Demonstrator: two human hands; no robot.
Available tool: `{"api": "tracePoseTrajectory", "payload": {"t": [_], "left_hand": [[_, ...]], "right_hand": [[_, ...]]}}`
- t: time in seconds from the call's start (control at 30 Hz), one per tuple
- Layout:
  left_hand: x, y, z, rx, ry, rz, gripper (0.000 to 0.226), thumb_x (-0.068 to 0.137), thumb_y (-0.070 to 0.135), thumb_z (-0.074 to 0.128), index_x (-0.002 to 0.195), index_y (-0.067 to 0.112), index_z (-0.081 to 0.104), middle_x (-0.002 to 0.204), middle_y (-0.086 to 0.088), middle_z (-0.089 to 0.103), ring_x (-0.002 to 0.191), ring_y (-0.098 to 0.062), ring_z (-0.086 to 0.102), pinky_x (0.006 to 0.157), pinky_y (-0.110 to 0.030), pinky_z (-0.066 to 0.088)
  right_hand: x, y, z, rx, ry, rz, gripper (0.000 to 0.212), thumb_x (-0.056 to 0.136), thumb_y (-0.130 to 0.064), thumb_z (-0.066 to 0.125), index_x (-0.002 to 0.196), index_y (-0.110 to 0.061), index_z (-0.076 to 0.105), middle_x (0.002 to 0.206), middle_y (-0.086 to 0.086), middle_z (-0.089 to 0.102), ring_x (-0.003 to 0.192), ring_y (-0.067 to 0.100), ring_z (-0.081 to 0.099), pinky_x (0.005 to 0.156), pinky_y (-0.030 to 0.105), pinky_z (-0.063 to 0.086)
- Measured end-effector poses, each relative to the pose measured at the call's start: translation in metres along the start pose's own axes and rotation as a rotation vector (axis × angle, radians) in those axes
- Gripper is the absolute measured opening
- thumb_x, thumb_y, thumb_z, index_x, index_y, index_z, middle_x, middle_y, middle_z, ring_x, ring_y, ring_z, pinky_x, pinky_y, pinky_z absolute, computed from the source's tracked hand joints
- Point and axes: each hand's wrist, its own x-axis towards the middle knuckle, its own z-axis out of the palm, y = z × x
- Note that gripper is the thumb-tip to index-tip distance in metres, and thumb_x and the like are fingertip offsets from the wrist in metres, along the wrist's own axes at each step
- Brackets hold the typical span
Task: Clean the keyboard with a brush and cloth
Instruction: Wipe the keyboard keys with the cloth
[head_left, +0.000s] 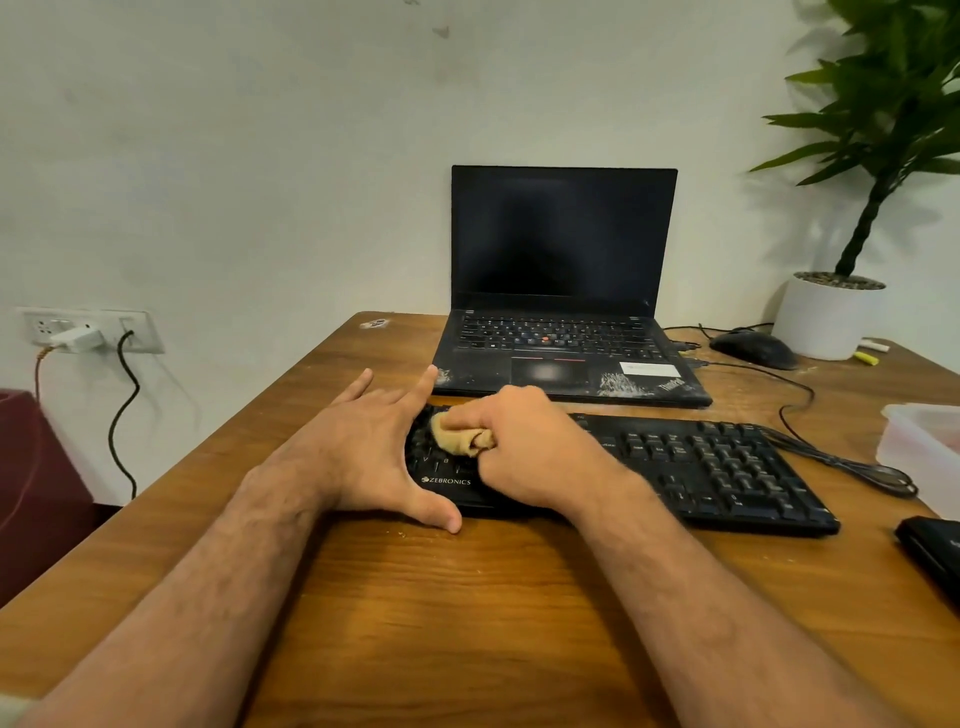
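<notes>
A black keyboard (717, 462) lies across the wooden desk (467, 597) in front of an open laptop. My right hand (524, 447) is closed around a bunched tan cloth (460, 439) and presses it onto the keys of the keyboard's left half. My left hand (363, 441) lies flat with fingers spread over the keyboard's left end, its thumb against the front edge. No brush is in sight.
The black laptop (566, 312) stands just behind the keyboard, screen dark. A mouse (753, 349) and a potted plant (831, 312) are at the back right. A clear plastic box (919, 447) and a black object (935, 551) sit at the right edge. The keyboard cable (841, 462) loops right.
</notes>
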Motion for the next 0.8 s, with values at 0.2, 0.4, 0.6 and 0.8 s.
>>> {"api": "tracePoseTrajectory", "payload": {"t": [0.2,0.4,0.6,0.8], "left_hand": [[0.000,0.001,-0.001,0.000,-0.028,-0.020,0.161,0.034,0.110,0.039,0.157,0.026,-0.020,0.164,0.003,0.028,0.151,-0.007,0.018,0.124,-0.039,-0.013],[0.002,-0.001,-0.001,0.006,-0.014,0.010,0.160,0.037,0.109,0.041,0.158,0.022,-0.018,0.164,0.004,0.027,0.151,-0.005,0.016,0.124,-0.037,-0.013],[-0.001,-0.003,-0.001,-0.006,-0.025,0.007,0.158,0.039,0.107,0.044,0.158,0.025,-0.019,0.164,0.003,0.027,0.151,-0.007,0.017,0.122,-0.036,-0.016],[-0.001,-0.003,-0.001,-0.017,-0.032,-0.003,0.158,0.039,0.108,0.043,0.158,0.024,-0.018,0.166,0.003,0.023,0.152,-0.005,0.012,0.123,-0.037,-0.015]], "right_hand": [[-0.008,0.004,-0.008,0.206,-0.053,-0.027,0.045,0.070,0.000,0.055,0.086,-0.030,0.083,0.093,-0.011,0.079,0.092,0.005,0.072,0.086,0.030,0.060],[0.002,-0.003,0.007,0.058,-0.039,-0.114,0.063,0.076,0.007,0.054,0.123,-0.030,0.073,0.131,-0.011,0.069,0.129,0.007,0.056,0.112,0.023,0.040],[-0.008,0.009,-0.013,0.239,-0.024,-0.011,0.045,0.068,0.011,0.051,0.072,-0.021,0.083,0.084,-0.007,0.079,0.091,0.000,0.071,0.082,0.014,0.054],[-0.002,-0.002,0.004,0.100,-0.059,-0.142,0.061,0.072,0.009,0.052,0.113,-0.027,0.078,0.125,-0.014,0.071,0.124,-0.001,0.056,0.109,0.018,0.040]]}}
